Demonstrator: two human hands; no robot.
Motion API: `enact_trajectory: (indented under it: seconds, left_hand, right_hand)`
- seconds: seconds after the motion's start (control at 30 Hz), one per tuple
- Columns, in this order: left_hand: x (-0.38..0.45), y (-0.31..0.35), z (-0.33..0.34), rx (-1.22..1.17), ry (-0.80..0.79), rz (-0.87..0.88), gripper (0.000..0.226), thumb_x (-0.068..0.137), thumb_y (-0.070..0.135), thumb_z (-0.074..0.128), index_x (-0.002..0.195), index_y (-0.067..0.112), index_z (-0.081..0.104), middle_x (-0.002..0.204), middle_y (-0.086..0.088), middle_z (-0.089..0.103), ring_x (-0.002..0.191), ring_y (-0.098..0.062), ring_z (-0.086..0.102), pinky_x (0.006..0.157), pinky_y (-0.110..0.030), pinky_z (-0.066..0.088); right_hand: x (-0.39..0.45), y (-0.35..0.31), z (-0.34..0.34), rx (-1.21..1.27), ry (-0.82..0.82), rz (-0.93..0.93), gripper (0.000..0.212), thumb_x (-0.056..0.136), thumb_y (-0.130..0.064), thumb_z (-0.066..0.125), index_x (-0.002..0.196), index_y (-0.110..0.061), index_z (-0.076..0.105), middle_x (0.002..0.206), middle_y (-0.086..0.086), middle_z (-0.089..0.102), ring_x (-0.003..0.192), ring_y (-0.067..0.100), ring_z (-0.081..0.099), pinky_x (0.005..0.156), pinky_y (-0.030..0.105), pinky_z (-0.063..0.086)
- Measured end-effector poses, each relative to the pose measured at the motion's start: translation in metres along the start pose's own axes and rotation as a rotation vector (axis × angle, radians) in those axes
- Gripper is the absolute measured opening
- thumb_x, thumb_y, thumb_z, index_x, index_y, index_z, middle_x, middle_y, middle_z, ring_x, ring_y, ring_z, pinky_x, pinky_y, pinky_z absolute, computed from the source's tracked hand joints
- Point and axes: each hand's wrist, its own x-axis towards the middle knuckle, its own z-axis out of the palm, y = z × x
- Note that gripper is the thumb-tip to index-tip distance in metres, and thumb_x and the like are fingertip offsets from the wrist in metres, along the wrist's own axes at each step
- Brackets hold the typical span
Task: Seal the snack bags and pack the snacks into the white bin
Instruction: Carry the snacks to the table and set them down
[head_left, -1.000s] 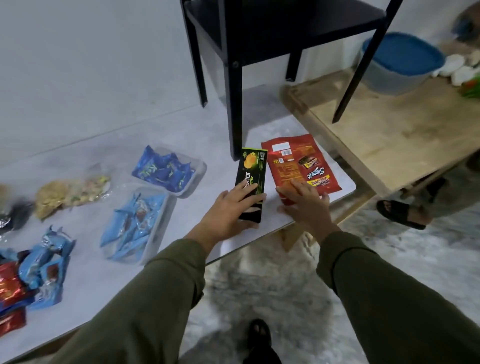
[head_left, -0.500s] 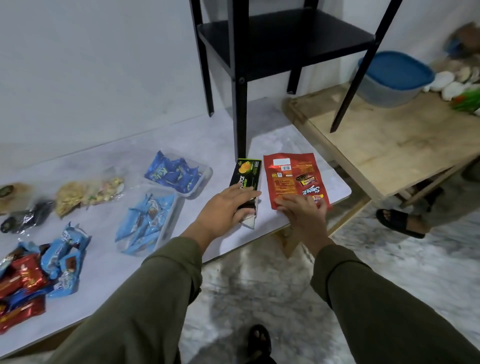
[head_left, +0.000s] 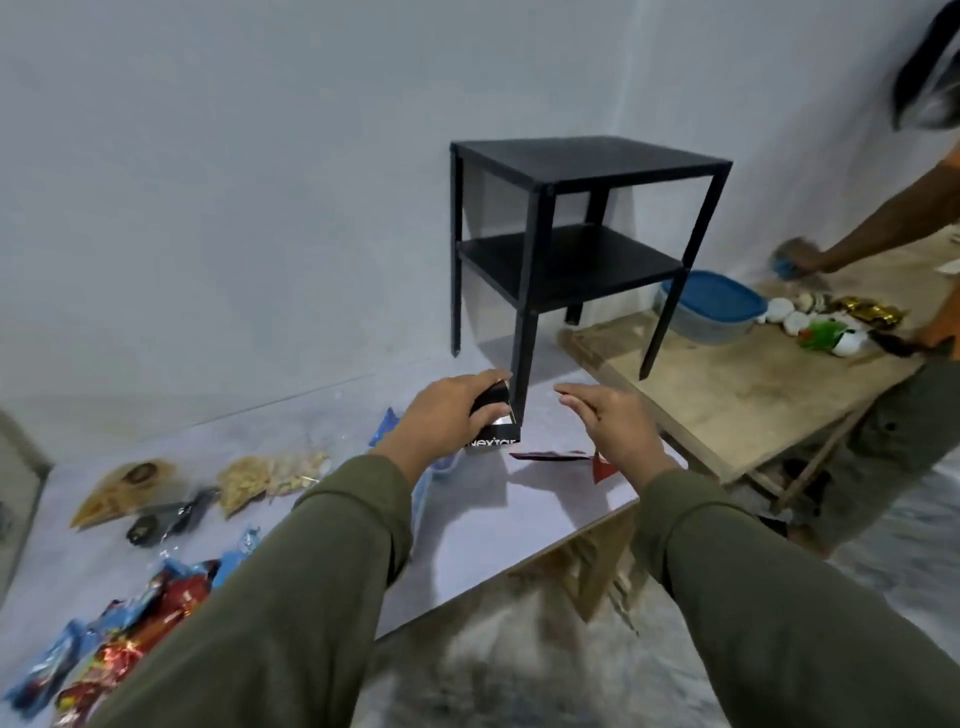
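Observation:
My left hand (head_left: 447, 415) grips a black snack box (head_left: 492, 422) lifted above the grey table (head_left: 467, 519), in front of a leg of the black stand. My right hand (head_left: 608, 421) hovers to the right of the box with fingers straight, holding nothing. Below that hand the red snack bag (head_left: 558, 457) lies flat near the table's right corner, mostly hidden. No white bin shows in the head view.
A black two-shelf stand (head_left: 576, 234) straddles the grey table and a wooden table (head_left: 727, 384). Clear bags of snacks (head_left: 270, 478) and red and blue wrappers (head_left: 124, 634) lie at left. Another person's arm (head_left: 872, 218) reaches over a blue-lidded tub (head_left: 711, 306).
My left hand has picked the black box up off the table. My right hand has come off the red bag and risen. The view has tilted upward.

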Motion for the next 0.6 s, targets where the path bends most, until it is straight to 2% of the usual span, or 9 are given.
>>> enact_trajectory:
  seconds: [0.07, 0.17, 0.27, 0.43, 0.6]
  left_hand:
    - [-0.014, -0.008, -0.033, 0.016, 0.023, 0.003, 0.042, 0.093, 0.040, 0.050, 0.133, 0.028, 0.045, 0.118, -0.009, 0.064, 0.102, -0.030, 0.058, 0.087, -0.035, 0.047]
    - [-0.038, -0.027, -0.081, 0.043, 0.073, -0.011, 0.043, 0.093, 0.038, 0.051, 0.134, 0.028, 0.044, 0.119, -0.008, 0.064, 0.102, -0.030, 0.058, 0.084, -0.033, 0.044]
    - [-0.067, -0.051, -0.123, 0.072, 0.117, -0.075, 0.042, 0.093, 0.038, 0.050, 0.134, 0.030, 0.043, 0.121, -0.006, 0.062, 0.104, -0.028, 0.057, 0.084, -0.033, 0.043]
    - [-0.125, -0.096, -0.181, 0.132, 0.194, -0.201, 0.043, 0.092, 0.039, 0.051, 0.134, 0.031, 0.043, 0.121, -0.005, 0.063, 0.105, -0.028, 0.056, 0.085, -0.035, 0.044]
    - [-0.196, -0.134, -0.233, 0.187, 0.299, -0.374, 0.043, 0.091, 0.040, 0.052, 0.132, 0.032, 0.044, 0.119, -0.004, 0.063, 0.105, -0.027, 0.057, 0.085, -0.036, 0.046]
  right_hand:
    - [0.008, -0.036, -0.009, -0.014, 0.042, -0.056, 0.028, 0.093, -0.037, 0.052, 0.115, -0.028, 0.066, 0.115, -0.004, 0.069, 0.105, 0.018, 0.062, 0.084, 0.025, 0.045]
    - [0.020, -0.095, -0.012, -0.017, 0.057, -0.134, 0.030, 0.094, -0.039, 0.050, 0.118, -0.028, 0.064, 0.115, 0.001, 0.068, 0.104, 0.024, 0.062, 0.088, 0.033, 0.047]
    - [0.031, -0.154, -0.004, -0.010, 0.063, -0.220, 0.031, 0.093, -0.038, 0.050, 0.118, -0.026, 0.064, 0.111, 0.007, 0.070, 0.102, 0.027, 0.062, 0.085, 0.034, 0.047]
    - [0.047, -0.244, 0.028, 0.058, -0.001, -0.361, 0.032, 0.092, -0.047, 0.046, 0.116, -0.033, 0.062, 0.107, -0.001, 0.071, 0.097, 0.021, 0.065, 0.081, 0.040, 0.054]
    - [0.055, -0.340, 0.066, 0.110, -0.069, -0.547, 0.029, 0.093, -0.046, 0.046, 0.113, -0.034, 0.063, 0.100, -0.003, 0.073, 0.095, 0.018, 0.066, 0.079, 0.034, 0.052]
